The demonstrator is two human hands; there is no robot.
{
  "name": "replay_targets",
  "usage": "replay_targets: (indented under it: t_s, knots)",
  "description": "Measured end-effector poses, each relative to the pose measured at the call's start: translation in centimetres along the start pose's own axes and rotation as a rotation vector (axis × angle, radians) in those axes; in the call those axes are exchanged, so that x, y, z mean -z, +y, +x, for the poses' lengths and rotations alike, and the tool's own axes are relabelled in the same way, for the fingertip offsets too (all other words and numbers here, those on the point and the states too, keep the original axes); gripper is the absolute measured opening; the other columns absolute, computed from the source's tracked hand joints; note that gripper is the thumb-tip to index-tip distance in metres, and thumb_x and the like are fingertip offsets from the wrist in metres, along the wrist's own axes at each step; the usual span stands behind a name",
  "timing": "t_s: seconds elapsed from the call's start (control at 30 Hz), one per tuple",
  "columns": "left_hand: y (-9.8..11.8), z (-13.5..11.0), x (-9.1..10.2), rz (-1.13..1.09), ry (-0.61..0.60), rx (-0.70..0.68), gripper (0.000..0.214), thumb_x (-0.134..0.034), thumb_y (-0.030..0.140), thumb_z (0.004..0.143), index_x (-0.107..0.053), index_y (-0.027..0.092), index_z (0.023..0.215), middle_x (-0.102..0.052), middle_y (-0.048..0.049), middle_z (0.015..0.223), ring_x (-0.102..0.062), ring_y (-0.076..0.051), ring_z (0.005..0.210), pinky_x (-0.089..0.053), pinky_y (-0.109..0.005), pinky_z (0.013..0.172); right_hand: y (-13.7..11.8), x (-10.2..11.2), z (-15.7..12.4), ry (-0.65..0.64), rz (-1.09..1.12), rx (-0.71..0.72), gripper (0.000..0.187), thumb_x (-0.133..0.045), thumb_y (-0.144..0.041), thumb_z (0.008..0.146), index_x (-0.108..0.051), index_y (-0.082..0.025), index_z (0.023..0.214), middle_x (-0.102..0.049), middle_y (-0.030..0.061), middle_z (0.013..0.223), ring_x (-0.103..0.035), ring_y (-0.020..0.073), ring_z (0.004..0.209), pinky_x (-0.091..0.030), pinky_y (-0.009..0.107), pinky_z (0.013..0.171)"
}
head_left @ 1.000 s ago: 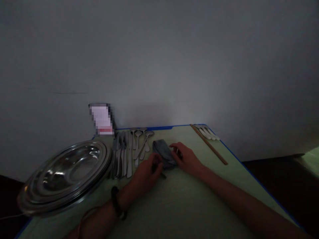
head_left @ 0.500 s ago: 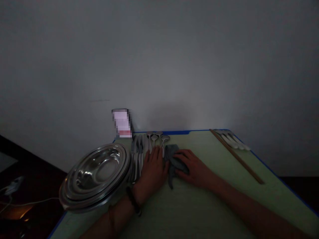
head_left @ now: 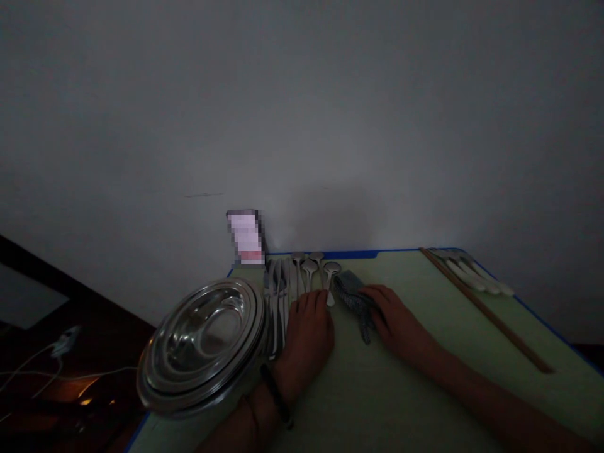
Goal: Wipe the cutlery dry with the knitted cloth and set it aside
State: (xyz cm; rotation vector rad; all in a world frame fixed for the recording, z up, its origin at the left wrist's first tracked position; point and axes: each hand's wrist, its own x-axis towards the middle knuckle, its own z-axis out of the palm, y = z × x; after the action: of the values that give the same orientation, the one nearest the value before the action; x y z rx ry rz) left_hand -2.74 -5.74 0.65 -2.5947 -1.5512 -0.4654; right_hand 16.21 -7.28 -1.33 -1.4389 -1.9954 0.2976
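Head view: left hand (head_left: pixel 309 327) rests flat, ungripping, on spoons (head_left: pixel 311 269) beside steel plates (head_left: pixel 207 343); right hand (head_left: pixel 395 318) clamps cloth (head_left: pixel 352 296).

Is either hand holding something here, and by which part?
The right hand holds the grey cloth by its right edge; the left hand lies on spoon handles, grip unclear.

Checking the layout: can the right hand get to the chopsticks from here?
Probably yes: the right hand rests on the cloth, and only bare table lies between it and the chopsticks near the right edge.
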Motion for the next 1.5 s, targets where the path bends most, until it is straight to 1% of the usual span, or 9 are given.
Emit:
replay_targets:
  t_s: [0.17, 0.33, 0.47, 0.57, 0.7, 0.83, 1.1, 1.27, 1.5]
  knots:
    - [0.0, 0.0, 0.0, -0.001, 0.002, 0.022, 0.036, -0.041, 0.018, 0.086, -0.044, 0.012, 0.122, -0.059, -0.0108, 0.105, -0.050, -0.027, 0.095, -0.037, -0.042, 0.084, -0.3, 0.2, 0.3, 0.021, 0.092, -0.030, 0.030, -0.035, -0.016, 0.083, -0.048, -0.017, 0.110, -0.052, 0.0103, 0.111, -0.049, 0.0202, 0.106, -0.038, 0.039, 0.096]
    - [0.1, 0.3, 0.2, 0.024, -0.056, 0.004, 0.034, -0.037, 0.020, 0.089, -0.046, 0.011, 0.121, -0.062, -0.0121, 0.104, -0.052, -0.028, 0.093, -0.036, -0.043, 0.082, 0.4, 1.3, 0.7, 0.203, 0.341, -0.427, 0.022, -0.035, -0.027, 0.081, -0.048, -0.018, 0.096, -0.058, 0.0063, 0.086, -0.054, 0.0203, 0.080, -0.045, 0.034, 0.074]
    - [0.1, 0.5, 0.3, 0.016, -0.095, -0.011, 0.033, -0.034, 0.019, 0.090, -0.048, 0.013, 0.119, -0.063, -0.0116, 0.106, -0.054, -0.026, 0.094, -0.035, -0.041, 0.084, 0.7, 2.1, 0.9, 0.337, 0.511, -0.549, 0.021, -0.037, -0.030, 0.079, -0.049, -0.020, 0.093, -0.060, 0.0054, 0.086, -0.055, 0.0206, 0.083, -0.045, 0.031, 0.072]
    - [-0.1, 0.7, 0.3, 0.018, -0.103, -0.005, 0.035, -0.034, 0.016, 0.089, -0.045, 0.013, 0.123, -0.063, -0.0117, 0.107, -0.056, -0.025, 0.093, -0.035, -0.039, 0.083, 1.0, 2.5, 0.9, 0.386, 0.511, -0.570, 0.022, -0.036, -0.022, 0.077, -0.051, -0.020, 0.093, -0.061, 0.0074, 0.092, -0.057, 0.0214, 0.087, -0.045, 0.032, 0.076]
    - [-0.4, 0.8, 0.4, 0.031, -0.137, -0.045, 0.046, -0.040, 0.014, 0.086, -0.039, 0.018, 0.131, -0.066, -0.0085, 0.099, -0.057, -0.024, 0.090, -0.036, -0.037, 0.080, 1.5, 2.7, 0.9, 0.366, 0.371, -0.535, 0.025, -0.038, -0.015, 0.071, -0.053, -0.019, 0.091, -0.058, 0.0104, 0.103, -0.056, 0.0224, 0.095, -0.044, 0.035, 0.083]
    - [-0.3, 0.9, 0.6, 0.071, -0.174, -0.087, 0.045, -0.042, 0.018, 0.086, -0.043, 0.024, 0.130, -0.067, -0.0069, 0.092, -0.058, -0.024, 0.088, -0.036, -0.037, 0.078, 1.3, 2.7, 1.0, 0.339, 0.473, -0.563, 0.022, -0.035, -0.020, 0.076, -0.050, -0.018, 0.092, -0.059, 0.0110, 0.101, -0.056, 0.0217, 0.094, -0.044, 0.033, 0.083]
    - [-0.1, 0.9, 0.8, 0.081, -0.196, -0.083, 0.042, -0.043, 0.017, 0.085, -0.047, 0.016, 0.127, -0.070, -0.0093, 0.088, -0.062, -0.025, 0.082, -0.034, -0.040, 0.081, 0.8, 2.4, 1.3, 0.332, 0.597, -0.620, 0.027, -0.038, -0.032, 0.077, -0.046, -0.017, 0.098, -0.060, 0.0083, 0.099, -0.055, 0.0209, 0.094, -0.043, 0.029, 0.080]
    - [-0.1, 0.9, 0.9, 0.102, -0.195, -0.069, 0.038, -0.042, 0.020, 0.085, -0.053, 0.010, 0.119, -0.071, -0.0129, 0.084, -0.063, -0.027, 0.078, -0.032, -0.044, 0.082, 1.1, 2.5, 1.0, 0.369, 0.542, -0.609, 0.027, -0.035, -0.028, 0.078, -0.049, -0.017, 0.099, -0.061, 0.0094, 0.099, -0.055, 0.0218, 0.095, -0.043, 0.032, 0.082]
    - [0.0, 0.7, 1.3, 0.071, -0.180, -0.103, 0.040, -0.042, 0.015, 0.085, -0.051, 0.023, 0.123, -0.071, -0.0058, 0.086, -0.063, -0.024, 0.079, -0.033, -0.042, 0.079, 3.0, 1.7, 0.8, 0.426, 0.488, -0.510, 0.032, -0.045, -0.024, 0.070, -0.054, -0.022, 0.101, -0.062, 0.0072, 0.096, -0.056, 0.0244, 0.095, -0.043, 0.039, 0.085]
